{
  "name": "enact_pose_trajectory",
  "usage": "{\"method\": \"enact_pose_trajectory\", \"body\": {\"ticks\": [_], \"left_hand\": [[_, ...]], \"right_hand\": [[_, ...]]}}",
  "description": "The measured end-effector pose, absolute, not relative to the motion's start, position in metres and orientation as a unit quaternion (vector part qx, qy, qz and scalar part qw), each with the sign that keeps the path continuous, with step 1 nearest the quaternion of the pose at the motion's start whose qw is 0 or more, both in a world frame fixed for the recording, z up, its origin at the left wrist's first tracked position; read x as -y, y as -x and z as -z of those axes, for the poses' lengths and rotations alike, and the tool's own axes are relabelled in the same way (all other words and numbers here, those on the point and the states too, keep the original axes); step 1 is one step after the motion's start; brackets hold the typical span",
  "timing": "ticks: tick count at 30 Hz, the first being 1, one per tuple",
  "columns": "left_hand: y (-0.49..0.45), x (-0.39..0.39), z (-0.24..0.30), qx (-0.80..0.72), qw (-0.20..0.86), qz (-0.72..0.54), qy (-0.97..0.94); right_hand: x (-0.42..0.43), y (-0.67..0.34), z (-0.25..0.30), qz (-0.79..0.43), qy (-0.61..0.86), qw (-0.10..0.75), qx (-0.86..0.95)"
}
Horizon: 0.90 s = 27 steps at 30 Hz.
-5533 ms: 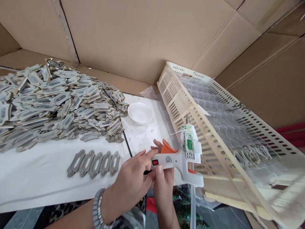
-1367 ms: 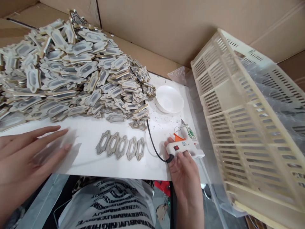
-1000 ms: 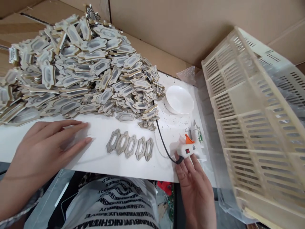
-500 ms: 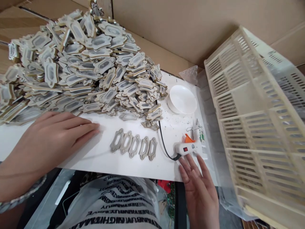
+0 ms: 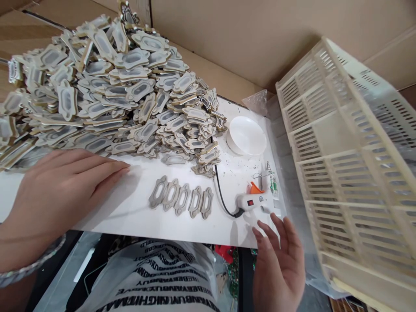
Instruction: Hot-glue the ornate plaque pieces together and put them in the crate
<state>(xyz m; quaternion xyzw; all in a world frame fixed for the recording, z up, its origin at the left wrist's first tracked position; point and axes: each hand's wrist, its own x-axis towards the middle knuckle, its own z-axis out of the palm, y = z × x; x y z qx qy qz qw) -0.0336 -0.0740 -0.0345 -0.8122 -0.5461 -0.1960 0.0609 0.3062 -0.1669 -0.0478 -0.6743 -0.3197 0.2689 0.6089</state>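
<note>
My left hand lies flat on the white table top, fingers stretched out, just below a big heap of grey-and-tan cut-out pieces. A row of several such pieces lies overlapped in front of me. The white glue gun with an orange trigger rests on the table at the right, its black cord running back toward the heap. My right hand hovers open just below the gun, touching nothing.
A white bowl sits behind the glue gun. A cream slotted plastic crate lined with clear film leans at the right. Cardboard walls close off the back. My lap in a striped garment is below the table edge.
My right hand set the glue gun down on the table, let go and drew back toward me. My left hand slid right along the table beneath the heap and lies flat.
</note>
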Motion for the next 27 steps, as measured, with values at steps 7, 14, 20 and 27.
{"method": "enact_pose_trajectory", "body": {"ticks": [7, 14, 20, 27], "left_hand": [[-0.006, 0.083, 0.014, 0.662, -0.074, 0.370, 0.648], [-0.035, 0.090, 0.011, 0.699, -0.320, 0.457, 0.447], [-0.049, 0.092, 0.018, 0.657, -0.401, 0.500, 0.397], [-0.067, 0.094, 0.026, 0.613, -0.492, 0.535, 0.308]], "right_hand": [[0.148, -0.279, 0.048, -0.130, 0.557, 0.602, 0.557], [0.103, -0.224, 0.026, -0.185, 0.432, 0.496, 0.730], [0.093, -0.201, 0.032, -0.335, 0.428, 0.556, 0.629], [0.095, -0.190, 0.040, -0.305, 0.429, 0.597, 0.605]]}}
